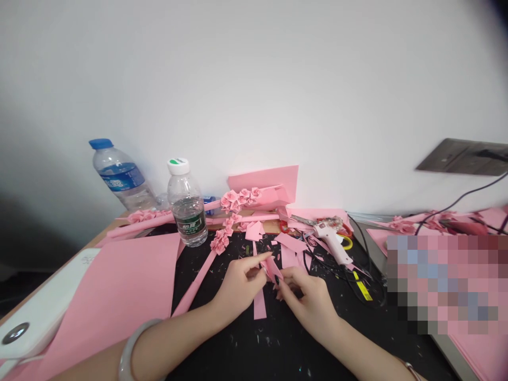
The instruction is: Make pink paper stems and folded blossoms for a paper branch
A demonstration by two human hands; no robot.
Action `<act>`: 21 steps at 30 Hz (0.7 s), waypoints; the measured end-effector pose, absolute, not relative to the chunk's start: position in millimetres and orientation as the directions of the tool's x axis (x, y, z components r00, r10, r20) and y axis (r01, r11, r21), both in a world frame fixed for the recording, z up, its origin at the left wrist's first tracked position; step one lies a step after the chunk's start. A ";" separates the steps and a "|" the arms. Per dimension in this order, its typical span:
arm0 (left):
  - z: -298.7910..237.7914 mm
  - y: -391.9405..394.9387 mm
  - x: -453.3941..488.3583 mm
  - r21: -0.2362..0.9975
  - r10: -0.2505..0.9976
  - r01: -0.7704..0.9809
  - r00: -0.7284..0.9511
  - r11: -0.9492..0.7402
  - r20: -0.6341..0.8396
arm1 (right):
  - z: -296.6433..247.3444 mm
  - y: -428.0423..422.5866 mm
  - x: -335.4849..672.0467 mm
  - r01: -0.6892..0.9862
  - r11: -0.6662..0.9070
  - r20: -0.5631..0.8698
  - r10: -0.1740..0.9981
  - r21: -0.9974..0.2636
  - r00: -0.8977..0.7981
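I see smooth, folded paper (272,269) toward far edge of the bench (297,352); left hand (243,279) and right hand (311,301), curled, pinch it.

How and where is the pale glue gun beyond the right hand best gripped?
Probably round the slim handle of the glue gun, the right hand coming from above on the near side: the handle slants toward the near right, with a yellow loop close beside it.

**Pale wall (301,95) backs black-topped worktable (222,338)**

Soft light brightens the wall's middle, fading to deep shadow at far left. A brown-gray socket plate (440,156) (a dark plug (492,155) fills its right side) is set at right; pale wood edging (97,241) shows along the worktable's left rim.
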State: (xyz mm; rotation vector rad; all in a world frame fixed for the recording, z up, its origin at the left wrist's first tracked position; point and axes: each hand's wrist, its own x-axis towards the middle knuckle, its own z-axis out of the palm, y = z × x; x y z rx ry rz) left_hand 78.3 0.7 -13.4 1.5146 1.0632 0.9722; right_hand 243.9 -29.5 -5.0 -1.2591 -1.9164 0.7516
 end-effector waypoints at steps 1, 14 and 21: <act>-13.0 0.6 78.8 0.989 0.955 0.117 0.292 -0.093 0.055 | -4.6 -29.8 243.7 0.524 0.367 0.250 0.926 -0.769 -0.282; -9.7 1.1 79.1 0.996 0.937 -0.030 0.336 -0.089 0.094 | -5.0 -27.4 246.0 0.420 0.278 0.198 0.954 -0.864 -0.223; -7.0 1.6 80.6 0.982 0.914 -0.110 0.395 0.151 -0.097 | -9.7 -18.1 248.0 0.251 0.152 0.111 0.979 -0.956 -0.170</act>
